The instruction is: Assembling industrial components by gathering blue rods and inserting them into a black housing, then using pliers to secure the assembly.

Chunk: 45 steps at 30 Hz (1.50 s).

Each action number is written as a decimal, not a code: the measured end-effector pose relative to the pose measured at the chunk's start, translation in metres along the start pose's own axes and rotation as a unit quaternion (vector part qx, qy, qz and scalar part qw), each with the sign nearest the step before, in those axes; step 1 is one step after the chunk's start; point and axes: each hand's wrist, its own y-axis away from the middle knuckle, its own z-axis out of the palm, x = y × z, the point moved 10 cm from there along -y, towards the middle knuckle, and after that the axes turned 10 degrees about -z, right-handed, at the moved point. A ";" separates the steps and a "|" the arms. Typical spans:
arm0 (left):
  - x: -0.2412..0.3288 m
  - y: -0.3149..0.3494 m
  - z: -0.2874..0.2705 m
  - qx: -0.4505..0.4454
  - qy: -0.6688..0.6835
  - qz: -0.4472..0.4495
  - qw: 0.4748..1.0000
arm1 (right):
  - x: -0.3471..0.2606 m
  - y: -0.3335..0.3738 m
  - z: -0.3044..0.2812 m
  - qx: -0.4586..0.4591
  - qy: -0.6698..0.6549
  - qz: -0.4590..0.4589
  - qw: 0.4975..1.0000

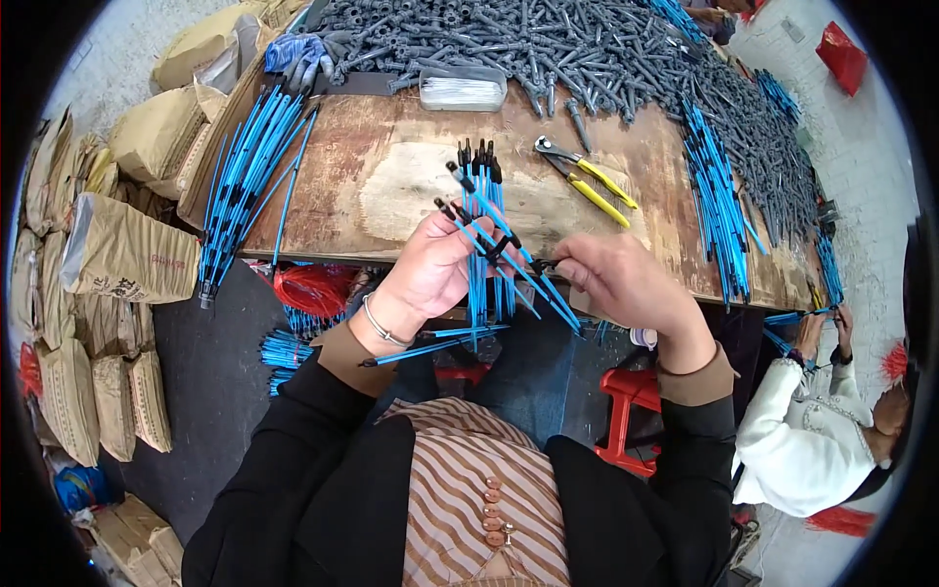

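Note:
My left hand [435,262] is closed around a few thin blue rods [537,281] with black ends, fanned out over the table's front edge. My right hand [621,279] pinches a small black fitting [541,265] beside these rods; whether it is joined to one is hard to make out. Behind them, a bundle of blue rods [477,296] with black tips lies across the edge, its upper ends on the wood. A few loose rods [430,346] cross below my left wrist. Yellow-handled pincers [599,194] lie on the table beyond my right hand.
Grey plastic anchors [489,44] are heaped along the back. A clear box [462,106] of white strips stands before them. Blue rods [252,171] lie left, more rods [719,196] right. Paper sacks [127,254] line the left. A co-worker in white [802,440] sits at right.

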 end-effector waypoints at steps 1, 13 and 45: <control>0.001 0.000 0.001 -0.004 0.009 0.002 1.000 | 0.002 0.001 -0.001 0.017 -0.016 0.016 1.000; -0.009 0.002 0.005 -0.046 0.064 0.013 0.997 | 0.015 0.019 0.026 0.104 -0.139 0.122 0.977; -0.024 0.003 0.026 0.031 -0.120 -0.053 0.991 | 0.008 0.065 0.011 0.464 -0.096 0.147 0.868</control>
